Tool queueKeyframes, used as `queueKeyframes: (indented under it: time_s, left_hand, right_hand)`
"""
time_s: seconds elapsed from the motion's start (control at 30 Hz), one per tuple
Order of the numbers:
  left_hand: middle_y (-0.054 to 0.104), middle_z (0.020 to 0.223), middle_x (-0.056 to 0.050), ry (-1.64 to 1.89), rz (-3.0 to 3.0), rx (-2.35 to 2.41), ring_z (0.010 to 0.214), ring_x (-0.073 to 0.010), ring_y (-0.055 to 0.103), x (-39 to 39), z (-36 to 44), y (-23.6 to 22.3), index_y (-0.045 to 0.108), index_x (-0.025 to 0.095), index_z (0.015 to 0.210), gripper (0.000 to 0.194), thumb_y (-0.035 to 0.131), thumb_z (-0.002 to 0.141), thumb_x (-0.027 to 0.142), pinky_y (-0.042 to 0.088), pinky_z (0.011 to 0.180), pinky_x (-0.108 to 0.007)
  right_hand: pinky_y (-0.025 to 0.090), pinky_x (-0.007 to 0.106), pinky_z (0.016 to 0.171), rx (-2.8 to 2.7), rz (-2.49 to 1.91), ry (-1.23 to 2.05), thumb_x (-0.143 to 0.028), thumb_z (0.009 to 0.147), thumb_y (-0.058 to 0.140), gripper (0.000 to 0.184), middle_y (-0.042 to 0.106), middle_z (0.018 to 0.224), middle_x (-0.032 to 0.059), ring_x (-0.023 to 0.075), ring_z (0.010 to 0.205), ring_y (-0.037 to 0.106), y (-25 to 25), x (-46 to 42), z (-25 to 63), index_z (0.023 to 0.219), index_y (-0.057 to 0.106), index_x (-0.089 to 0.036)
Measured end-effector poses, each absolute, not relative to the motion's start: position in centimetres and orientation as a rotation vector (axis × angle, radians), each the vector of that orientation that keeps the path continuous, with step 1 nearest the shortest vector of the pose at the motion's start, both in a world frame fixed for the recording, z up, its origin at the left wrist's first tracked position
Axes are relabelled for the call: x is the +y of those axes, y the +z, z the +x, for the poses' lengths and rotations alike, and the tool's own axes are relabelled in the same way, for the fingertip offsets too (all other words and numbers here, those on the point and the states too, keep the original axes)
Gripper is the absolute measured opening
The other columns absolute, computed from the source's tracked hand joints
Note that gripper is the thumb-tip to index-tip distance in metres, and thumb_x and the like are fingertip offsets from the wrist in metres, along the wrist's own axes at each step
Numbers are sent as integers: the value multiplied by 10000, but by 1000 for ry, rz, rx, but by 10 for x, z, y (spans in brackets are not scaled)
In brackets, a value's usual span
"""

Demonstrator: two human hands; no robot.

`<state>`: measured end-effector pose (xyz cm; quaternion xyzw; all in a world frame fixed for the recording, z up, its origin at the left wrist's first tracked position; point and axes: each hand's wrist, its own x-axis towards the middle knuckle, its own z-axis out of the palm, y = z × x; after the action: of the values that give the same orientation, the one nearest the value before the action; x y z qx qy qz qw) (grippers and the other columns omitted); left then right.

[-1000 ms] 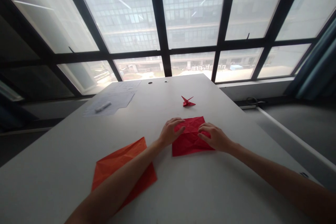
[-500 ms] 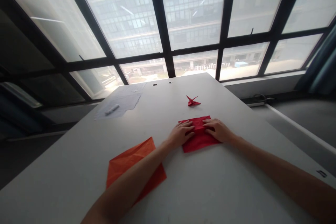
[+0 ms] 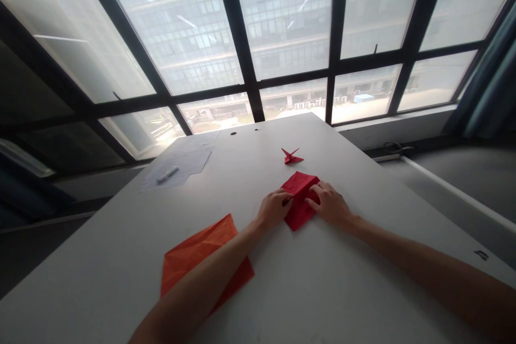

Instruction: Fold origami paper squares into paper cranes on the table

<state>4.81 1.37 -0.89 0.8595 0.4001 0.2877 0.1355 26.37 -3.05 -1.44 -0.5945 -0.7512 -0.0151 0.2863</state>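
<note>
A sheet of red paper [image 3: 299, 214] with creases lies on the white table between my hands. My left hand [image 3: 274, 208] grips its left edge, with fingers curled and thumb close to them. At the right side, my right hand [image 3: 328, 203] holds the other edge between bent fingers and thumb. Just beyond the sheet stands a folded red paper crane [image 3: 291, 157], touched by neither hand. Orange paper [image 3: 197, 247], also creased, lies partly hidden beneath my left forearm.
White sheets [image 3: 193, 156] lie at the table's far left, with a white marker-like stick [image 3: 167, 174] on them. The white table [image 3: 322, 290] narrows toward tall windows. A small dark mark [image 3: 481, 254] is near the right edge.
The red paper has turned and its sides are drawn upward, so it looks narrower. My hands went from lying flat on it to gripping its edges. The view has shifted slightly.
</note>
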Motion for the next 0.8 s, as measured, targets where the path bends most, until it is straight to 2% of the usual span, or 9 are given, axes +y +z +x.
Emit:
queueKeyframes:
  time_s: [0.1, 0.2, 0.33, 0.4, 0.5, 0.57, 0.63, 0.7, 0.8]
  left_hand:
    - [719, 973, -30, 867, 2458, 1170, 836, -180, 658, 12, 49, -7, 745, 259, 1015, 237, 535, 905, 278, 511, 781, -293]
    - [717, 977, -27, 858, 2443, 1159, 830, -176, 657, 8, 49, -4, 742, 262, 1026, 234, 548, 905, 313, 517, 787, -296]
    - [692, 1119, -37, 832, 2470, 1111, 1036, -227, 626, 8, 50, -1, 757, 273, 977, 232, 617, 864, 419, 471, 966, -366]
    - [668, 1207, -26, 799, 2431, 1050, 1138, -237, 590, 12, 50, -1, 766, 271, 929, 289, 537, 910, 447, 429, 1033, -385]
    - [690, 1181, -17, 746, 2309, 997, 1134, -208, 605, 19, 49, -4, 767, 251, 876, 467, 337, 994, 392, 440, 1028, -358]
    - [701, 1155, -17, 764, 2320, 1027, 1103, -206, 617, 21, 48, -6, 758, 248, 915, 356, 419, 966, 344, 443, 1019, -349]
    - [694, 1167, -15, 781, 2412, 1088, 1102, -225, 603, 20, 48, -8, 725, 266, 1049, 232, 551, 899, 292, 427, 1025, -375]
    - [676, 1196, -15, 757, 2519, 1146, 1118, -250, 576, 17, 48, -9, 667, 297, 1182, 331, 611, 857, 269, 406, 1027, -420]
    - [649, 1225, -20, 670, 2629, 1164, 1124, -271, 556, 12, 48, -8, 659, 328, 1200, 340, 618, 862, 311, 390, 1022, -456]
  right_hand:
    - [440, 395, 911, -1982, -1573, -14, -314, 894, 567, 288, 608, 1109, 113, 263, 1058, 529, -17, -28, 263, 1154, 595, -193]
    - [410, 423, 972, -1982, -1576, 34, -358, 880, 589, 368, 591, 1199, 128, 282, 1127, 503, -21, -25, 265, 1205, 594, -186]
    - [380, 441, 1017, -2062, -1565, 94, -384, 850, 625, 399, 572, 1275, 128, 292, 1199, 483, -26, -24, 265, 1197, 618, -188]
    - [377, 442, 1029, -2074, -1549, 101, -379, 849, 626, 376, 582, 1272, 121, 288, 1207, 490, -28, -23, 265, 1177, 635, -195]
    - [375, 444, 1047, -2104, -1499, 128, -354, 840, 630, 339, 593, 1275, 119, 286, 1212, 508, -28, -22, 266, 1138, 664, -197]
    - [374, 446, 1058, -2121, -1465, 150, -326, 835, 623, 338, 592, 1292, 123, 290, 1225, 510, -28, -22, 267, 1141, 670, -192]
    - [371, 459, 1065, -2131, -1440, 167, -285, 830, 608, 346, 587, 1312, 124, 298, 1242, 505, -27, -23, 267, 1158, 668, -192]
    - [359, 484, 1072, -2137, -1419, 170, -227, 816, 590, 358, 596, 1312, 118, 307, 1248, 504, -26, -24, 266, 1165, 668, -201]
    - [361, 489, 1063, -2153, -1369, 159, -155, 797, 564, 364, 635, 1265, 102, 300, 1206, 539, -20, -28, 262, 1136, 682, -218]
